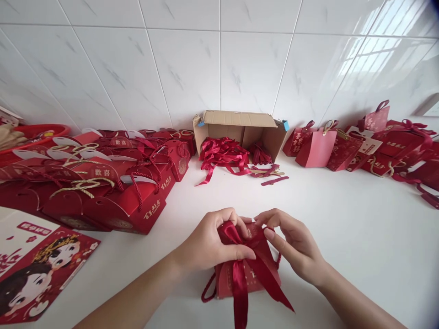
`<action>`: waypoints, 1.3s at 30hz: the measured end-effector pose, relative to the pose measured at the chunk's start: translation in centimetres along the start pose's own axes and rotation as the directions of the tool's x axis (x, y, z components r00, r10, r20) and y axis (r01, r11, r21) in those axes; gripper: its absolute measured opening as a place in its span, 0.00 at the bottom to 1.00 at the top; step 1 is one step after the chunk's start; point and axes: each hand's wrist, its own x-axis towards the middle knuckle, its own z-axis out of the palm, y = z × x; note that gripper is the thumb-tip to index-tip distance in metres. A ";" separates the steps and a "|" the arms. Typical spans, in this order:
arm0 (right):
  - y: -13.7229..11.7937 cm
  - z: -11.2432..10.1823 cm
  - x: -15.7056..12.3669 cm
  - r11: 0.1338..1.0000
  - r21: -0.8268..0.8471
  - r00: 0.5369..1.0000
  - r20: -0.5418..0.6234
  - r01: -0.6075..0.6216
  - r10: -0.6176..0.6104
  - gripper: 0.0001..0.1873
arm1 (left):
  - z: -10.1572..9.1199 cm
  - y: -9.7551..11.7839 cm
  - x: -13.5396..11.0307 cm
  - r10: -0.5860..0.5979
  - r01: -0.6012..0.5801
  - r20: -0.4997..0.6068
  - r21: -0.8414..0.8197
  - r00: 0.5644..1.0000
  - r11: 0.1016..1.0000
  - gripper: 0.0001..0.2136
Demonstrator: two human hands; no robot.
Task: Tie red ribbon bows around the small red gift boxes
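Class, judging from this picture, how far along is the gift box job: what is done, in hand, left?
Done: boxes with bows stand at right. In hand: both hands, left and right, tie a red ribbon on one gift box. Left: flat boxes piled left, loose ribbons by the carton.

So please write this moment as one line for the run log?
left hand: pinching ribbon loop | right hand: fingertips at knot | small red gift box: on white counter | cardboard box: on its side, ribbons spilling
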 end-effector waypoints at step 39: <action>0.2 0.2 -0.5 0.998 0.033 0.997 0.052 0.051 -0.052 0.08 | -1.7 0.2 -0.1 0.233 -0.248 0.101 0.170 0.967 0.954 0.15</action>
